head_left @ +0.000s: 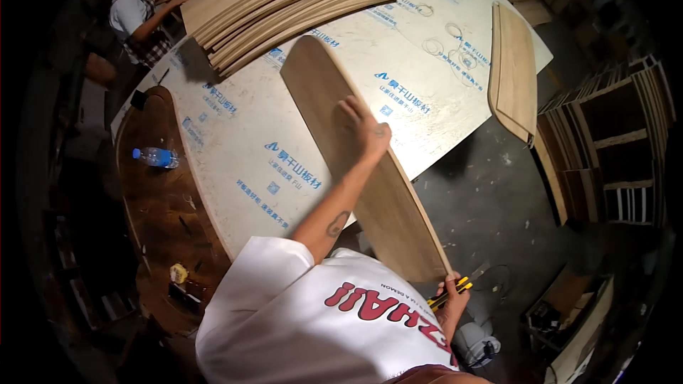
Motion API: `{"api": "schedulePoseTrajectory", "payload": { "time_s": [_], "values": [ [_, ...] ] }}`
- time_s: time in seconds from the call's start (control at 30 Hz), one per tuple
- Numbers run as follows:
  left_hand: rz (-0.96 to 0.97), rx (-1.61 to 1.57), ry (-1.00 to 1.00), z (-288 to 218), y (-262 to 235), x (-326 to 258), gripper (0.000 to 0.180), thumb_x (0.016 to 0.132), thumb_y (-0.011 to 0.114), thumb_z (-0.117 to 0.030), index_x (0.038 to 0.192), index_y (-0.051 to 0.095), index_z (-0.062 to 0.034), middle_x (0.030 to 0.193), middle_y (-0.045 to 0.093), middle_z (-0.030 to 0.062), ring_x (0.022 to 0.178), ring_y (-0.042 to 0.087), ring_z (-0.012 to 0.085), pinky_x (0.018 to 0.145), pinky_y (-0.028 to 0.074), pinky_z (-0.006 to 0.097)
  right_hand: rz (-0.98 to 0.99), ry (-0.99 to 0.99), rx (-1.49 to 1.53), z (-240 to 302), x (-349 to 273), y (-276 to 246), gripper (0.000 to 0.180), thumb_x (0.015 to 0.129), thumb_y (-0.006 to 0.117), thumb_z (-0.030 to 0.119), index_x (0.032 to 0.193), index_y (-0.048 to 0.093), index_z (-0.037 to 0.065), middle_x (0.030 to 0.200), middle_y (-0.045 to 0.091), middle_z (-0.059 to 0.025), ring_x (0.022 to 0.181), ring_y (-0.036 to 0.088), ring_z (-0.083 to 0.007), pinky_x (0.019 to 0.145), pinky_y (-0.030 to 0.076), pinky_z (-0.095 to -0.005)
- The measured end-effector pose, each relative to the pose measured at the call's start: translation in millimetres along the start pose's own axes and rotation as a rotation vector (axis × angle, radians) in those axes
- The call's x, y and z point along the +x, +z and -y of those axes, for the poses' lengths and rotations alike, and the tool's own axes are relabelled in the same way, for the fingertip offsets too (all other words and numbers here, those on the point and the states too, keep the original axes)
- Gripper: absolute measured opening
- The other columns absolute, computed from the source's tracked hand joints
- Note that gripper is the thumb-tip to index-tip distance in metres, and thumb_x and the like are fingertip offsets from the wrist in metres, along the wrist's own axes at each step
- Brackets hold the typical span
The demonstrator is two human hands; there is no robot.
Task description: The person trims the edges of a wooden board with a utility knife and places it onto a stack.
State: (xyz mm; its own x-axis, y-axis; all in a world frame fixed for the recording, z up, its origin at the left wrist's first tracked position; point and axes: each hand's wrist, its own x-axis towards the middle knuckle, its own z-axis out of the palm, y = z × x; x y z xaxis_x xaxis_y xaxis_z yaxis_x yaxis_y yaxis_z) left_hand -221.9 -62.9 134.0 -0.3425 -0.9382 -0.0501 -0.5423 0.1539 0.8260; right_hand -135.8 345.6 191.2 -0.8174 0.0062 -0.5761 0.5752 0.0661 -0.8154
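A long brown wooden board (388,206) with a rounded far end slants from the white-topped table toward my body. My left hand (371,136) grips its right edge about midway, fingers lying over the broad face. At the board's near end, my right hand (454,304) is closed around a yellow-and-black utility knife (462,284). The knife lies close to the board's lower corner; I cannot tell whether its blade touches the edge. Part of the right hand is hidden by my white shirt.
Curved wooden boards (299,0) are stacked at the table's (427,128) far side, near another person (139,18). More boards (514,71) lie at its right edge. A brown side table (153,220) holds a plastic bottle (155,157). Wooden racks (605,142) stand right.
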Motion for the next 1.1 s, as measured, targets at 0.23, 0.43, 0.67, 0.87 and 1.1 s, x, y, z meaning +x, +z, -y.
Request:
{"api": "schedulePoseTrajectory", "payload": {
  "time_s": [0.23,0.43,0.67,0.87,1.1],
  "values": [
    [0.369,0.151,0.264,17.8,110.6,-27.5,0.084,0.076,0.065,-0.019,0.147,0.023,-0.0012,0.153,0.005,0.0333,0.142,0.005,0.0488,0.103,0.008,0.075,0.032,0.292,0.036,-84.2,77.0,-62.3,0.019,0.087,0.07,0.023,0.091,0.062,0.006,0.064,0.059,-0.0043,0.052,0.054,-0.0142,0.047,0.046,-0.0279],
    [0.181,0.412,0.304,106.1,33.0,-83.9,0.067,0.084,0.063,-0.029,0.139,0.04,0.0017,0.149,0.024,0.0259,0.135,0.023,0.0403,0.106,0.018,0.059,-0.007,0.453,0.037,-175.7,97.9,-96.9,0.026,0.088,0.07,0.029,0.079,0.058,0.008,0.059,0.057,-0.0068,0.046,0.052,-0.0186,0.044,0.043,-0.0319],
    [0.383,0.399,0.435,180.7,-14.9,-132.5,0.069,0.093,0.053,-0.033,0.145,0.03,0.0057,0.154,0.008,0.0331,0.144,0.005,0.0464,0.107,0.003,0.07,0.064,0.454,0.179,-206.7,62.4,-65.7,0.026,0.086,0.071,0.029,0.081,0.055,0.01,0.06,0.056,-0.0064,0.049,0.053,-0.0175,0.046,0.043,-0.0304],
    [0.309,0.54,0.579,180.3,-9.4,-126.0,0.062,0.096,0.046,-0.034,0.144,0.034,0.0039,0.155,0.013,0.0289,0.145,0.008,0.042,0.108,0.002,0.069,0.35,0.363,0.087,-250.0,-9.8,27.0,0.023,0.091,0.067,0.029,0.088,0.058,0.007,0.068,0.063,-0.0075,0.056,0.058,-0.0163,0.053,0.048,-0.0299],
    [0.291,0.705,0.761,203.2,-17.4,-111.4,0.06,0.098,0.038,-0.044,0.148,0.035,-0.0101,0.157,0.025,0.0146,0.146,0.019,0.0295,0.11,0.005,0.069,0.405,0.477,0.504,-344.8,-86.4,4.6,0.024,0.09,0.057,0.007,0.113,0.052,0.003,0.085,0.063,-0.0122,0.071,0.063,-0.0231,0.065,0.057,-0.0375]
  ]
}}
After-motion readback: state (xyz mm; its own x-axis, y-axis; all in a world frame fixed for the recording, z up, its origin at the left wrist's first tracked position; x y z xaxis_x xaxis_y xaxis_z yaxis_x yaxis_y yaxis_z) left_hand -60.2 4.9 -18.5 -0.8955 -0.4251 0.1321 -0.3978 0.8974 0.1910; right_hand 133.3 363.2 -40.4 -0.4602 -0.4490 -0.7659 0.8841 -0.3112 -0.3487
